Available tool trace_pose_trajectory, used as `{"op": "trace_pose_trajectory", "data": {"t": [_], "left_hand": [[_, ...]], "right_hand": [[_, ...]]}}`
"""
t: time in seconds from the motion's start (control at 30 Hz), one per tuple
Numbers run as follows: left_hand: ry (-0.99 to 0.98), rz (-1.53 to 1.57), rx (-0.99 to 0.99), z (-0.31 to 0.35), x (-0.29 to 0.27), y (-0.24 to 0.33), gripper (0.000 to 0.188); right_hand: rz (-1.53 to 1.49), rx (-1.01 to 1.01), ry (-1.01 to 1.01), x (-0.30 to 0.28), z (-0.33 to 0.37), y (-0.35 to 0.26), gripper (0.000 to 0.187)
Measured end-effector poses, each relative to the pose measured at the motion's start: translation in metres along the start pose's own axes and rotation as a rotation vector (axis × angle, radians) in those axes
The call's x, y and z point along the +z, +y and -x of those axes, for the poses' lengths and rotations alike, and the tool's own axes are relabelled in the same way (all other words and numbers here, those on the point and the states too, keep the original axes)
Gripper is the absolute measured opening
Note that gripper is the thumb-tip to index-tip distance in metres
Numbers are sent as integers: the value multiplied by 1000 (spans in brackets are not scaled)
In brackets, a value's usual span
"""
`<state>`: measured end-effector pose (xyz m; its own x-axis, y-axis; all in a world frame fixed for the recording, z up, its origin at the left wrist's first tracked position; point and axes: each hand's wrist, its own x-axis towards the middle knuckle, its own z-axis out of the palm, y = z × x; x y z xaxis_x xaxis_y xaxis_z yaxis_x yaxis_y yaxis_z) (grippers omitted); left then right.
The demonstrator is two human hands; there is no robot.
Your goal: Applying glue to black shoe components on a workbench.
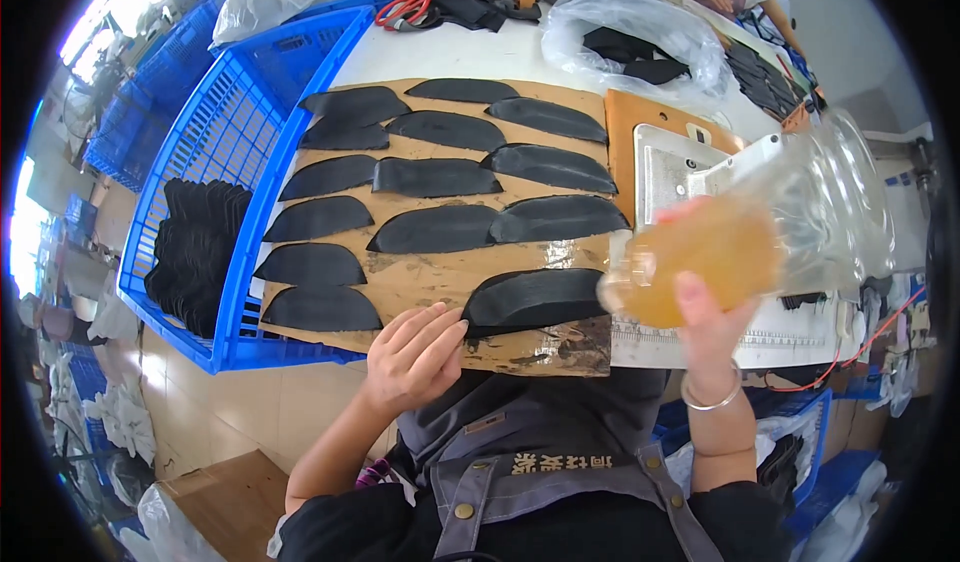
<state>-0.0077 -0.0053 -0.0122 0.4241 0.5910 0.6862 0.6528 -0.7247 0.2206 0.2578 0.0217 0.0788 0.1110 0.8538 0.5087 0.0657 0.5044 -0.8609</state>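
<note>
In my right hand (705, 317) is a large clear plastic bottle (835, 202), tipped on its side and blurred by motion. Yellowish liquid (710, 257) fills its left, lower end, which points toward the sheet. My left hand (418, 357) lies at the sheet's near edge, fingers stretched out, fingertips at the left tip of a black curved piece (540, 299). That piece sits close to the bottle's end. Several more black half-moon pieces (445, 230) lie in rows on the brown cardboard sheet (430, 287), some overlapping.
Left of the sheet stands a blue plastic crate (235, 327) with stacked black pieces (200, 252). Red-handled scissors (405, 10) and a clear plastic bag (625, 12) lie at the back. A white machine bed (660, 162) stands right. Another person's hand (712, 0) shows far right.
</note>
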Motion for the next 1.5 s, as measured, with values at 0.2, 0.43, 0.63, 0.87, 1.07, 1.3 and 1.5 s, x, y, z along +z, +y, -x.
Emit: {"op": "trace_pose_trajectory", "data": {"t": [0.2, 0.43, 0.63, 0.87, 1.07, 1.3, 1.5], "left_hand": [[-46, 5, 2, 3, 3, 1, 27], [-134, -27, -40, 11, 0, 1, 31], [-96, 95, -102, -10, -6, 7, 28], [-32, 72, -84, -57, -4, 33, 38], [-488, 206, -72, -123, 25, 53, 56], [-639, 179, -39, -136, 44, 47, 48], [-568, 204, -49, -135, 40, 45, 38]], "right_hand": [[59, -4, -371, 74, 5, 19, 67], [363, -299, -491, 32, 8, 18, 75], [510, -203, -101, -63, 25, 41, 65], [-668, 113, 376, -78, 26, 50, 53], [-880, 294, 314, -76, 33, 62, 54], [-839, 220, 260, -73, 33, 62, 60], [-648, 156, 196, -67, 35, 58, 67]]}}
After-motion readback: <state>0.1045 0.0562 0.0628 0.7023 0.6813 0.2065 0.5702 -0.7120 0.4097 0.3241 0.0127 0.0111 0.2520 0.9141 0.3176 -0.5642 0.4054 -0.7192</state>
